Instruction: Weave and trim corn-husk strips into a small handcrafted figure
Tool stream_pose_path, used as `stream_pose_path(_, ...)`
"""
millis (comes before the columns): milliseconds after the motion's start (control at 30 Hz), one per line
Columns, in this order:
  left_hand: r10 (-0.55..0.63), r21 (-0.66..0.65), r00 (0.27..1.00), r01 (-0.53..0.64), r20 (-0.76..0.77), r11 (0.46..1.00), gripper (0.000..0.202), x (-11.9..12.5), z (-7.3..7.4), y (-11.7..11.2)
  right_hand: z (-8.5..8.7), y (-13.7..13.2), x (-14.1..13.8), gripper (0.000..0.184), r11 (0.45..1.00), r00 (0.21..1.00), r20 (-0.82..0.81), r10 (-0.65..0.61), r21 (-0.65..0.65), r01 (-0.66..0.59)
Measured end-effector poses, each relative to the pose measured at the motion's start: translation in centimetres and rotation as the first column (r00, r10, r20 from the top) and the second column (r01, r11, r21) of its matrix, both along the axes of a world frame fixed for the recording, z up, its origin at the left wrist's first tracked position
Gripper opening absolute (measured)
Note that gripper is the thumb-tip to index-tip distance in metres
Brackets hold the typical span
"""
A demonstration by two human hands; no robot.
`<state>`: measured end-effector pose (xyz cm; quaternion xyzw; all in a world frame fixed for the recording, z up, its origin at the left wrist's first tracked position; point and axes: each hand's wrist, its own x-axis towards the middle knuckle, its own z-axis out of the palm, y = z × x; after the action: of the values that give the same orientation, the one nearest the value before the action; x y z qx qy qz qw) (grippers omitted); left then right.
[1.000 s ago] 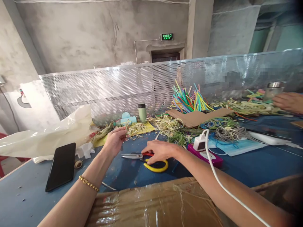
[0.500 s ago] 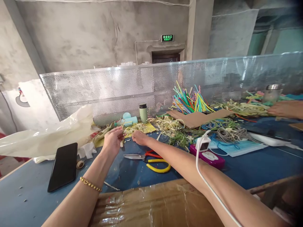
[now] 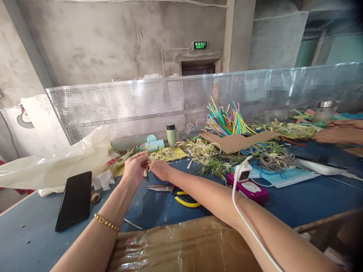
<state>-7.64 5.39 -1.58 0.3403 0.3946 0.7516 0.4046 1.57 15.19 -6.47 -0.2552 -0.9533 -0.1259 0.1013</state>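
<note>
My left hand (image 3: pixel 135 166) is closed in a pinch on a small bunch of pale plant stems (image 3: pixel 147 148), whose thin tips stick up above the fingers. A pale stub shows beneath that hand. My right hand (image 3: pixel 159 169) is close beside it, fingers curled towards the bunch; whatever they may grip is hidden. Under my right forearm lie scissors (image 3: pixel 185 201) with yellow and red handles, blades pointing left. Just behind my hands, a yellow sheet (image 3: pixel 181 152) carries pale plant scraps (image 3: pixel 166 154).
On the blue table (image 3: pixel 119 257) are a black phone (image 3: pixel 74 200), a green bottle (image 3: pixel 171 136), a plant heap (image 3: pixel 202 151), colourful pipe cleaners (image 3: pixel 227 121) and a purple box (image 3: pixel 256 192). A white cable crosses my right arm. A co-worker's hand (image 3: pixel 337 132) is at far right.
My right hand has moved left, up to my left hand, and its forearm now covers more of the scissors' handles. My left hand stays put. The co-worker's hand has shifted left.
</note>
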Motion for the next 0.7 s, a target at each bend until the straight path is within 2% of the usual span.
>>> stream_pose_path(133,-0.049,0.010,0.997,0.050,-0.066,0.999,0.031,0.1,-0.1,-0.3,0.6,0.3,2.5,0.029,0.995,0.995,0.030,-0.099,0.028,0.099)
stream_pose_path(233,-0.069,-0.001,0.993,0.069,-0.098,0.998,0.033,0.1,-0.1,-0.5,1.2,1.1,5.8,0.031,0.977,0.977,0.039,-0.211,0.034,0.210)
stream_pose_path(367,-0.065,-0.006,0.993,0.065,-0.103,0.998,0.034,0.2,-0.1,-0.5,1.9,2.4,11.3,0.031,0.933,0.933,0.047,-0.358,0.046,0.356)
stream_pose_path(467,-0.068,-0.008,0.992,0.068,-0.106,0.998,0.034,0.5,0.0,-0.5,2.8,3.2,13.8,0.031,0.883,0.884,0.021,-0.467,0.058,0.465)
stream_pose_path(567,-0.061,-0.020,0.991,0.059,-0.123,0.998,0.035,0.6,0.0,-0.4,3.5,3.2,13.4,0.032,0.874,0.875,-0.029,-0.483,0.056,0.484)
stream_pose_path(700,-0.059,-0.032,0.986,0.055,-0.155,0.998,0.034,0.6,-0.2,-0.4,2.9,1.4,9.8,0.029,0.958,0.957,-0.046,-0.287,0.008,0.288)
